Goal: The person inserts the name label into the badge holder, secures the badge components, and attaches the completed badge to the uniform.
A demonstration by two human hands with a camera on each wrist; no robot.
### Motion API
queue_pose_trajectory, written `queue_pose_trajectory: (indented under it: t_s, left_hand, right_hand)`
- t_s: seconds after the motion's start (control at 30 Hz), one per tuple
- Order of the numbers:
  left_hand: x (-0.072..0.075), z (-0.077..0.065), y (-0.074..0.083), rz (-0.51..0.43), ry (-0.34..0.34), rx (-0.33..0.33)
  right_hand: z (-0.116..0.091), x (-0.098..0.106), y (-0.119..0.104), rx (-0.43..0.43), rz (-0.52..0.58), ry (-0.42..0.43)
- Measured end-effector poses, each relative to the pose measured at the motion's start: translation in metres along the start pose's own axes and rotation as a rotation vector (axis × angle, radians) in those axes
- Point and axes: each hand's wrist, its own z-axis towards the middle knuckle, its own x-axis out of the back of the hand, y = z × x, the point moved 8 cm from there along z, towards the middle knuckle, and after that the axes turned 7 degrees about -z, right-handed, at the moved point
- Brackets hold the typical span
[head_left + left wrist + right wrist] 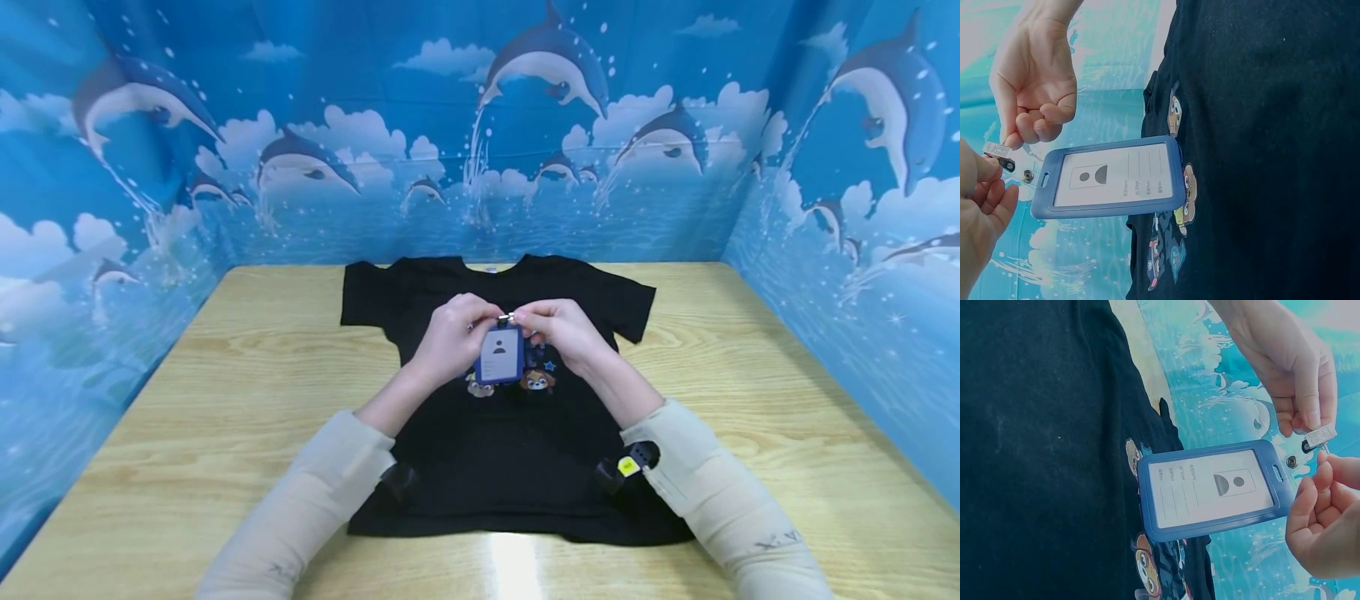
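A badge holder with a blue frame hangs upright between the hands, a white card showing a person icon inside it. At its top is a small metal clip with a clear strap and a snap button. My left hand pinches the clip from the left between thumb and fingers. From the other side my right hand pinches the clip's end with thumb and index finger, its other fingers curled. Below and behind the badge lies a black T-shirt with printed cartoon puppies.
The T-shirt lies spread, neck away from me, on a light wooden table. A blue dolphin-print curtain stands along the back and both sides. A black strap with a yellow tag shows at the right cuff.
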Motion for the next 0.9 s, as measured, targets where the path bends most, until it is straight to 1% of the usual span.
queue_pose_trajectory:
  t_s: [0.17,0.57,0.77,0.9]
  left_hand:
    - [0.0018,-0.0004,0.0011,-0.009,0.023,-0.02]
    - [0.0032,-0.0017,0.0035,-0.027,0.057,-0.054]
    - [0.0037,-0.0015,0.0031,-0.033,0.07,-0.041]
    - [0.0037,-0.0011,0.0012,-0.035,0.073,-0.007]
  right_hand:
    - [-0.0014,-0.0012,-0.0018,-0.002,0.045,-0.015]
    - [-0.003,-0.0026,-0.0017,-0.012,0.1,-0.03]
    - [-0.002,-0.0018,-0.0002,-0.023,0.109,-0.023]
    - [-0.002,-0.0017,0.0003,-0.033,0.114,-0.02]
